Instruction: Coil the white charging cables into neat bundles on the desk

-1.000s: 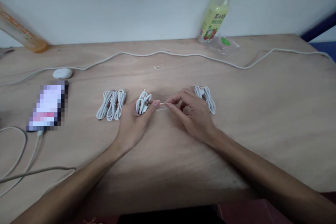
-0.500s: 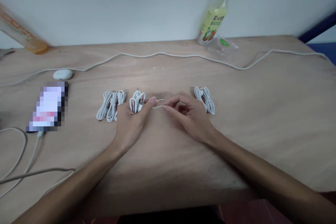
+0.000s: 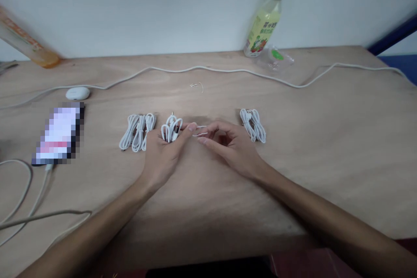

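Head cam shows our left hand [image 3: 164,150] holding a coiled white cable [image 3: 171,129], though the fingers curled beneath are mostly hidden. Thin tie ends [image 3: 200,135] poke past that thumb toward our right hand [image 3: 236,147], whose thumb and forefinger sit slightly parted; we can't tell if they touch the tie. Well left of our fingers, the phone [image 3: 58,132] is pixelated, and farther back an orange-labelled bottle [image 3: 31,43] gets cut off. Compared with half a second ago, when the right fingertips pinch a tie end, that pinch is looser now. Three coiled bundles [image 3: 139,132] lie just left of our left fingers, all on a wooden tabletop [image 3: 293,160] against a pale wall [image 3: 163,8].
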### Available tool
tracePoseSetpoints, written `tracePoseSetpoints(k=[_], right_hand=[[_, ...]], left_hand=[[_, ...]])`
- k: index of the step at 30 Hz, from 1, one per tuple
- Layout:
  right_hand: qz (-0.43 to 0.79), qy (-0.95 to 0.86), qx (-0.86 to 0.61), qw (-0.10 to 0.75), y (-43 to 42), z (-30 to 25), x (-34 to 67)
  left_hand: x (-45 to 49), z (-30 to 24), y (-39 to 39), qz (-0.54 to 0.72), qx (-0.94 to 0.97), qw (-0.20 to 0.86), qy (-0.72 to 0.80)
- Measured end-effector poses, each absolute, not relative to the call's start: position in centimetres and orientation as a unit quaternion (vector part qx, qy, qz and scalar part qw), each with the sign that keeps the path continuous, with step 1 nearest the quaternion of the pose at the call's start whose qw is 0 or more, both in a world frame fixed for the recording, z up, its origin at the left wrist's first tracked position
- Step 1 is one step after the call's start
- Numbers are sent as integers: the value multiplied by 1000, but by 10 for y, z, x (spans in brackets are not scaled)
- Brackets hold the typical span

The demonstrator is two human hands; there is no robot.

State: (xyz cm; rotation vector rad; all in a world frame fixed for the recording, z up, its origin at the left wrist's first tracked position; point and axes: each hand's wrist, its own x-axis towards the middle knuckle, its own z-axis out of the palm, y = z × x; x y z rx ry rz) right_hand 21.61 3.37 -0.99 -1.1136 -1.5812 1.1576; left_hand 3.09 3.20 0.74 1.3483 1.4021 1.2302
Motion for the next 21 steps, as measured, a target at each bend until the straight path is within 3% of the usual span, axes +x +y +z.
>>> tracePoseSetpoints(k=[10,21], right_hand=[[516,-569,-428,476,37,-9,214],[538,-543,-459,452,37,-14,214]], left_hand=[[31,7,33,469,567,422,529],[29,7,30,442,596,418,524]])
